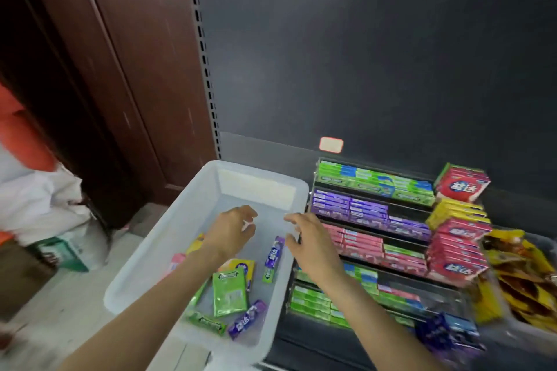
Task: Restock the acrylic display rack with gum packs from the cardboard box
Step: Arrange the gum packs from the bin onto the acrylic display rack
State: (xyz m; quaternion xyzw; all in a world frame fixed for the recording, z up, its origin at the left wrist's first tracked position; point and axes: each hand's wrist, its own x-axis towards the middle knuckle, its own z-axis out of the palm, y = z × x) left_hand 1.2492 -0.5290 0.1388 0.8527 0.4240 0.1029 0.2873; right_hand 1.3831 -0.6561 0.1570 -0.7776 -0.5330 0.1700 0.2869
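A dark grey shelving back panel [376, 54] fills the upper view, with a brown wooden door frame [129, 69] to its left. Below it stands a translucent white plastic bin [168, 253], set just left of the tiered acrylic display rack [373, 238].

Both hands hover over the bin, near its far half, and hold nothing. The left hand [232, 229] has its fingers loosely curled; the right hand [310, 241] is spread wider, fingers relaxed, close to the bin's right wall and the rack's left edge.

The loose gum packs lie on the bin floor below and nearer than the hands: a purple stick pack [273, 256] between the two wrists, a flat green pack [229, 291] under the left forearm, a yellow pack [241, 268] partly beneath it, a second purple pack [247, 319] and a green stick [206, 322] at the near end. A pink pack [177, 262] seems to lie left of the forearm, though blur makes this uncertain.

The rack's tiers hold rows of green, purple and pink packs.
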